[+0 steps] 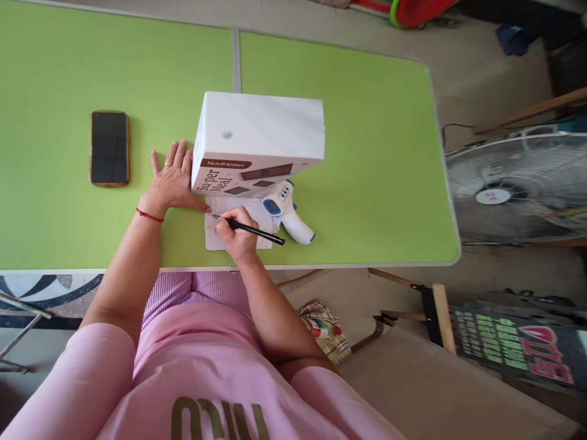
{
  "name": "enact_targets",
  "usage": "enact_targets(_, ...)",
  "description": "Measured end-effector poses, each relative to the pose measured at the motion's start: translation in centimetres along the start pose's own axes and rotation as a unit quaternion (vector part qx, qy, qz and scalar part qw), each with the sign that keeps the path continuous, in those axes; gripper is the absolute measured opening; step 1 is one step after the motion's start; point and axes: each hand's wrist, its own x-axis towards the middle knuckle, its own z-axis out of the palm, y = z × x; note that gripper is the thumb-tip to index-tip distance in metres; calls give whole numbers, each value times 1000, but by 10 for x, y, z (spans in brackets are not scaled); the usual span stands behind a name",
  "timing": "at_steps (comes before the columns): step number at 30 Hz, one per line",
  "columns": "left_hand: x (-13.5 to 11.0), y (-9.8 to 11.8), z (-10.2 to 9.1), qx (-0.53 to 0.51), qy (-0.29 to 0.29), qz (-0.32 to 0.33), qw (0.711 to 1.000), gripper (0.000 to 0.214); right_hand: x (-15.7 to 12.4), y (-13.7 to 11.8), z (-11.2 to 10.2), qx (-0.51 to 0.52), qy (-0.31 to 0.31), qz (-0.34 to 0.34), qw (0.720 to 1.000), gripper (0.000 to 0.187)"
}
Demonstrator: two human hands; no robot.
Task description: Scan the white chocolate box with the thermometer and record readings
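My right hand (239, 237) grips a black pen (257, 231), its tip down on a sheet of white paper (213, 237). Flat on the table with fingers spread, my left hand (173, 177) lies against the left side of a white box (263, 125) printed "Super Meal". The left thumb reaches onto the paper's upper left corner. Part of the paper is hidden by the box, my right hand and a white and blue infrared thermometer (290, 214), which lies at the paper's right side, close to the front of the box.
A smartphone (109, 148) in a brown-edged case lies on the green table (367, 153), left of my left hand. Beyond the table's right edge stands a fan (513, 189). A beige folding seat or cot (403, 373) is below right, by a checked cloth (337, 348).
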Motion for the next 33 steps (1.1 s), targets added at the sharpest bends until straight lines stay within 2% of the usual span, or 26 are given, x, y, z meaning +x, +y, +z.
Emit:
enact_targets(3, -1, 1, -1, -1, -5, -1, 1000, 163, -2, 0, 1, 8, 38, 7, 999, 15)
enact_targets(6, -2, 1, -2, -5, -6, 2, 1000, 162, -3, 1, 2, -7, 50, 17, 999, 15)
enact_targets(13, 0, -3, 2, -23, 7, 11, 1000, 160, -2, 0, 4, -32, 38, 24, 998, 13)
enact_targets(18, 1, -2, 1, -31, 14, 14, 999, 161, 0, 0, 1, -31, -1, 51, 998, 15)
enact_targets(26, -4, 4, -5, -30, 0, 2, 1000, 162, -2, 3, 2, -18, 32, 27, 999, 16)
enact_targets(33, -1, 0, -1, -19, 10, 7, 1000, 160, -2, 4, 2, -20, 11, 30, 999, 17)
